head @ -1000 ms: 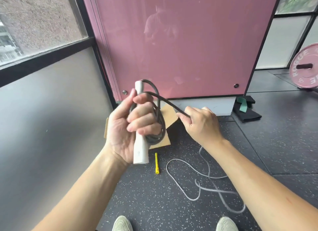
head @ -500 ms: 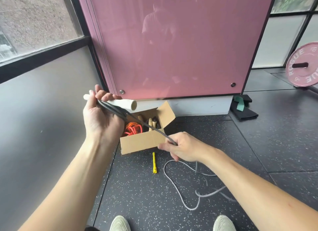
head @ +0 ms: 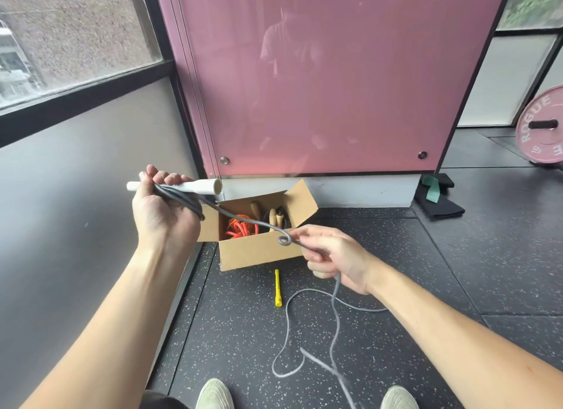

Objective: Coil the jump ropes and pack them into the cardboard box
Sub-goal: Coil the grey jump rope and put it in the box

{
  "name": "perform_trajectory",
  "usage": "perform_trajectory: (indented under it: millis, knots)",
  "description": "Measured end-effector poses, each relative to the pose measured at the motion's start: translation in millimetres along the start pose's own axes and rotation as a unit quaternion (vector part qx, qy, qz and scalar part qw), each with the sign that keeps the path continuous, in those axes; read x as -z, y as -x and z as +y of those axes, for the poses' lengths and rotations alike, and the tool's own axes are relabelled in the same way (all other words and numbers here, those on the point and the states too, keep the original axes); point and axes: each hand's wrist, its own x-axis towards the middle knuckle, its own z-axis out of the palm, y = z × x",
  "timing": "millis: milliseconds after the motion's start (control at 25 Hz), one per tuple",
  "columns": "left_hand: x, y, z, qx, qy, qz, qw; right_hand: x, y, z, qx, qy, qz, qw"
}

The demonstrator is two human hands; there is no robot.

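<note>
My left hand grips the white handle of a grey jump rope, held level, with several grey coils pressed in the palm. The grey rope runs down to my right hand, which pinches it just past a small kink loop. The rest of the rope trails in loose loops on the floor. The open cardboard box stands on the floor behind my hands. It holds an orange rope and ropes with wooden handles.
A yellow handle lies on the dark speckled floor in front of the box. A pink panel rises behind the box. A grey wall is at left. A black pad with a green band and a pink weight plate are at right. My shoes are at the bottom edge.
My left hand turned the handle from upright to level and moved left. My right hand slid down along the rope and drew it out to the right, where a small kink formed.
</note>
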Motion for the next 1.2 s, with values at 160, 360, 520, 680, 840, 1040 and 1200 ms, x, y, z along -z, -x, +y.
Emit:
perform_trajectory:
  millis: [160, 360, 520, 680, 840, 1040, 1200]
  knots:
    - [7, -2, -5, -0.027, -0.085, 0.012, 0.996, -9, 3, -1, 0.051, 0.182, 0.011, 0.982]
    - [-3, 23, -33, -0.003, -0.205, -0.059, 0.977, -29, 4, -9, 0.099, 0.248, 0.06, 0.962]
    - [-19, 44, -45, 0.111, -0.056, -0.11, 0.986, -25, -4, 1, 0.084, 0.204, 0.143, 0.965]
    - [-20, 34, -48, 0.046, -0.13, -0.104, 0.985, -32, -2, -1, 0.039, 0.193, 0.131, 0.972]
    - [0, 7, -39, -0.102, -0.309, -0.04, 0.945, -37, 6, -20, 0.065, 0.135, 0.096, 0.984]
    - [32, 15, -45, -0.146, -0.749, -0.203, 0.614, -20, 16, -30, 0.156, 0.258, 0.168, 0.939]
    - [38, 44, -71, 0.139, -0.763, -0.307, 0.551, -8, 21, -31, 0.299, 0.406, 0.238, 0.83]
